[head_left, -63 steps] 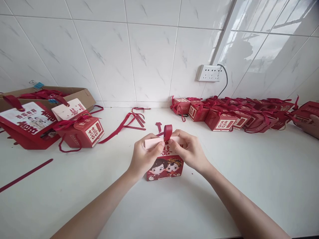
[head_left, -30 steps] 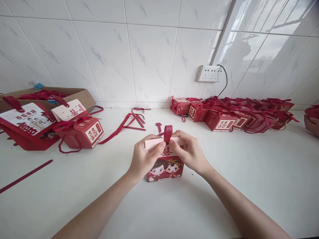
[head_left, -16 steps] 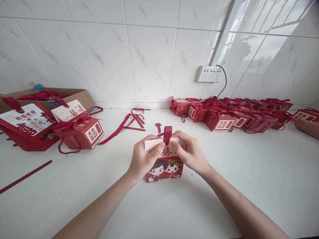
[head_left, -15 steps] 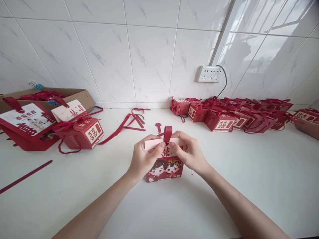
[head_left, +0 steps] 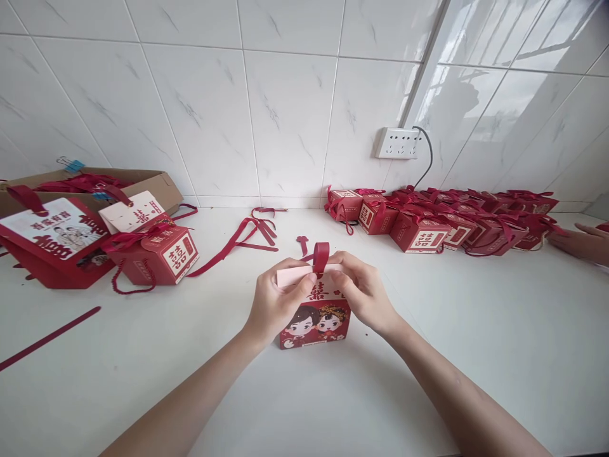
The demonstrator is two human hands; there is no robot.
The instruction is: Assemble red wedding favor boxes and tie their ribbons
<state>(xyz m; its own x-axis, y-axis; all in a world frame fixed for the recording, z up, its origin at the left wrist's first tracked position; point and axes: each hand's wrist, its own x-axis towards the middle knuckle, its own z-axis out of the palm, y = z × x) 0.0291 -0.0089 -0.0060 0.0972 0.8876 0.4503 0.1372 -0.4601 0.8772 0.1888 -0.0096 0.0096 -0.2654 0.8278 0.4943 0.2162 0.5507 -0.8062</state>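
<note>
A small red and white gift box [head_left: 314,324], printed with two cartoon figures, stands upright on the white table before me. Its top flaps come together under a loop of dark red ribbon [head_left: 321,255]. My left hand [head_left: 280,293] grips the top from the left, thumb in front beside the ribbon's base and fingers behind. From the right, my right hand [head_left: 360,289] pinches the same top edge, its thumb close to the ribbon. The fingers behind the box are partly hidden.
Several red boxes with ribbons [head_left: 421,233] stand by the wall at right, and another person's hand [head_left: 578,243] rests beside them. At left are a finished-looking box [head_left: 157,254], a larger red bag [head_left: 66,238] and a cardboard carton [head_left: 157,184]. Loose ribbons [head_left: 233,244] lie behind my hands.
My right thumb has shifted slightly up at the box top, uncovering more of the printed front. At far right, the other person's hand has moved left and the box by it is mostly out of view.
</note>
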